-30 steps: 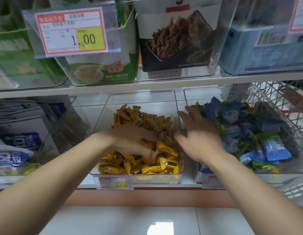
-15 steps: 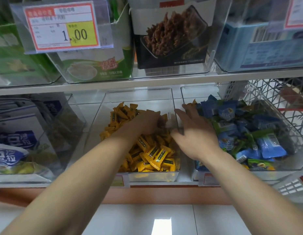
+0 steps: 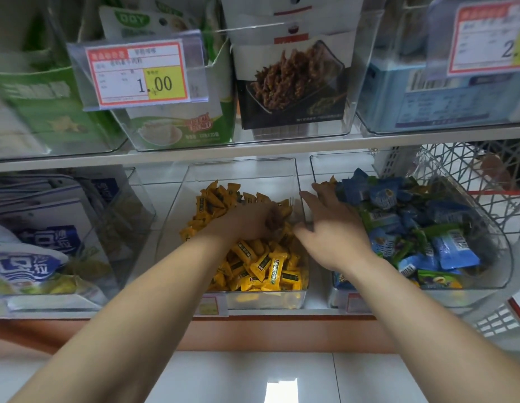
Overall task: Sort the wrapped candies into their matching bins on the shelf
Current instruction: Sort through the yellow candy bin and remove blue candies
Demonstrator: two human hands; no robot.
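Right now the step in hand looks like picking strays out of the wrong bin, and both hands are down in the lower row of the shelf [image 3: 267,313]. At the centre of the frame, the left hand [image 3: 250,223] is sunk knuckles-up into the yellow candies [image 3: 267,266] in the middle bin [image 3: 241,171]. Its fingers curl down into the heap, and whether they hold a wrapper cannot be told from this view. Just right of centre, the right hand [image 3: 334,231] is wide, fingers straight and spread. It lies across the wall between the two bins, fingertips toward the back left corner of the right bin [image 3: 495,257]. That bin holds the blue and green candies [image 3: 413,216]. A stray yellow candy [image 3: 328,183] shows at that same corner, touching or just beside the fingertips; I cannot tell which.

To do this well, I would take one stray at a time. Pinch it by a wrapper end rather than scooping, since a scoop would likely drag blue pieces along. Lift it clear of the dividing wall before crossing, then let it drop onto the yellow heap. That heap sits high against the front wall of its bin, so a careless shove might tip pieces out toward the bottom of the frame. The left hand would serve best holding the heap back from the dividing wall, leaving a landing spot there
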